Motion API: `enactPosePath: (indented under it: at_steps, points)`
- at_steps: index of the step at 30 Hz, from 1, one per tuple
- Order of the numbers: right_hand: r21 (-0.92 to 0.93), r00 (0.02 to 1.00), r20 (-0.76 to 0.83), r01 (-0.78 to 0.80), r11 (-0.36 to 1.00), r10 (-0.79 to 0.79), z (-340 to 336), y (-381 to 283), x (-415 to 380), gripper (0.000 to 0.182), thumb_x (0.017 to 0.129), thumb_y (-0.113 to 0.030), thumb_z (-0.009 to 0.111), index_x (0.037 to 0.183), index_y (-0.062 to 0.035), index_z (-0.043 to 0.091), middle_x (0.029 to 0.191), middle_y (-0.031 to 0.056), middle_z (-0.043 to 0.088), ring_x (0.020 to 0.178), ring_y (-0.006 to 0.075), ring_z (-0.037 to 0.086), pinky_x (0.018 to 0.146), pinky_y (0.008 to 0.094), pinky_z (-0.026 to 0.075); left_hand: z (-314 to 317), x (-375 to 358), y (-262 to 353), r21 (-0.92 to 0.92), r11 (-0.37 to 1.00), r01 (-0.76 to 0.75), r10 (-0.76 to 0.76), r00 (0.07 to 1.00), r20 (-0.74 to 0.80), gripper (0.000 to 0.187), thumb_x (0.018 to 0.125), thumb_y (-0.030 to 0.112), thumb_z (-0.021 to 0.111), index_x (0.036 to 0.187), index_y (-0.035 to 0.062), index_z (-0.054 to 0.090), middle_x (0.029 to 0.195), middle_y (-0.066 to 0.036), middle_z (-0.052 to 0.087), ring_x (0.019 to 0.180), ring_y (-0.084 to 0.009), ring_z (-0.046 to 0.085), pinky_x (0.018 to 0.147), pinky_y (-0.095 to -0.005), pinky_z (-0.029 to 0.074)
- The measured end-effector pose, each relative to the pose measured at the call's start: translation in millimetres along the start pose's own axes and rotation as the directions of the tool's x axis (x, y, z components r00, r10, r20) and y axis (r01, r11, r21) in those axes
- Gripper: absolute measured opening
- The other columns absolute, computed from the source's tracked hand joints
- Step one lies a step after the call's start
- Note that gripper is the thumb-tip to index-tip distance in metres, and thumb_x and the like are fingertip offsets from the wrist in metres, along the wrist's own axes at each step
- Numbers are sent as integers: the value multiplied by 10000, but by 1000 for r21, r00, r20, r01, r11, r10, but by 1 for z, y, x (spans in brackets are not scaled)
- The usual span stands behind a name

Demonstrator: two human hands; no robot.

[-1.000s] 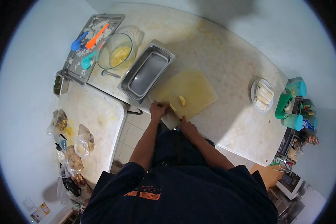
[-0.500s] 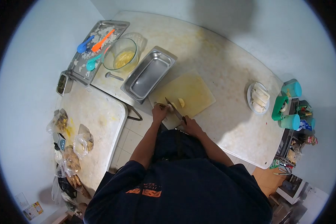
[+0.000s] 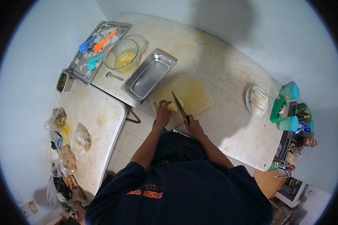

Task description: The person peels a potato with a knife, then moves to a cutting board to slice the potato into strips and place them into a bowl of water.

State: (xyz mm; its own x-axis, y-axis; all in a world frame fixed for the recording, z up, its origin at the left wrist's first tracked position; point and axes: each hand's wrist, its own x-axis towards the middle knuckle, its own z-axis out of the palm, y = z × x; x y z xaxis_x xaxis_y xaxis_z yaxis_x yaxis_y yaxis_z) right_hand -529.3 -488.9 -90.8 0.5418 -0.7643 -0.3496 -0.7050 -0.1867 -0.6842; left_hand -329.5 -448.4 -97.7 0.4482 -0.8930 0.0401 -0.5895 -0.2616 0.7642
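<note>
A kitchen knife [image 3: 179,105] is in my right hand [image 3: 194,126], its fingers wrapped round the dark handle and the blade pointing up and left over the yellowish cutting board [image 3: 195,92]. My left hand [image 3: 163,112] rests at the board's left edge, fingertips on a pale yellow piece of food [image 3: 172,108]. Another pale slice [image 3: 181,102] lies beside the blade. Just beyond the board stands an empty steel pan [image 3: 150,75].
A glass bowl [image 3: 121,56] with yellow contents and a metal tray [image 3: 90,69] with white bits and plastic spoons stand at the upper left. A plate [image 3: 257,100] of white pieces sits right. Bags [image 3: 68,159] line the left table. Teal-lidded containers [image 3: 290,123] stand far right.
The knife blade has tilted more upright and shifted slightly right. My left hand has moved up onto the board, its fingers spread further over the food.
</note>
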Motion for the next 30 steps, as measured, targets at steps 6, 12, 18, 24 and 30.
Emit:
enactPosePath:
  at_steps: [6, 12, 18, 24, 30]
  points:
    - [-14, 996, 1, -91, 996, 91, -9, -4, -8, 360, 970, -371, 483, 1066, -27, 441, 851, 333, 599, 865, 523, 567, 756, 601, 426, 7, 3, -14, 91, 975, -204, 187, 968, 165, 403, 765, 55, 663, 1165, 89, 628, 1226, -163, 518, 1125, -376, 512, 942, -431, 462]
    - [-31, 994, 63, -90, 996, 91, -7, 4, -7, 365, 963, -370, 495, 1088, -32, 437, 876, 336, 601, 842, 521, 578, 751, 581, 450, -5, -1, 7, 137, 989, 51, -70, 989, 133, 294, 800, 159, 668, 1081, 76, 648, 1144, -165, 532, 1083, -355, 541, 909, -442, 476]
    - [-94, 987, 143, -57, 994, 70, -24, -11, -18, 349, 959, -365, 506, 1096, -50, 442, 861, 341, 599, 844, 509, 592, 743, 570, 463, -9, -5, -13, 153, 974, 168, -169, 986, -12, 321, 819, 233, 667, 1058, 21, 632, 1008, -199, 575, 947, -376, 583, 826, -455, 478]
    - [-116, 986, 166, 24, 993, -5, -11, 9, -11, 334, 957, -338, 507, 1093, -40, 442, 820, 333, 610, 787, 509, 599, 714, 577, 471, -13, -6, -15, 122, 975, 183, -184, 983, -6, 287, 817, 222, 672, 984, -12, 661, 927, -226, 598, 853, -382, 608, 763, -448, 493]
    - [-105, 998, 38, -40, 994, 44, -7, 8, -8, 321, 945, -300, 524, 1089, -31, 425, 793, 328, 609, 769, 508, 598, 685, 579, 466, 0, -12, -16, -15, 990, 140, -140, 990, -1, 277, 796, 202, 689, 991, 5, 691, 837, -222, 643, 820, -366, 639, 745, -429, 513]
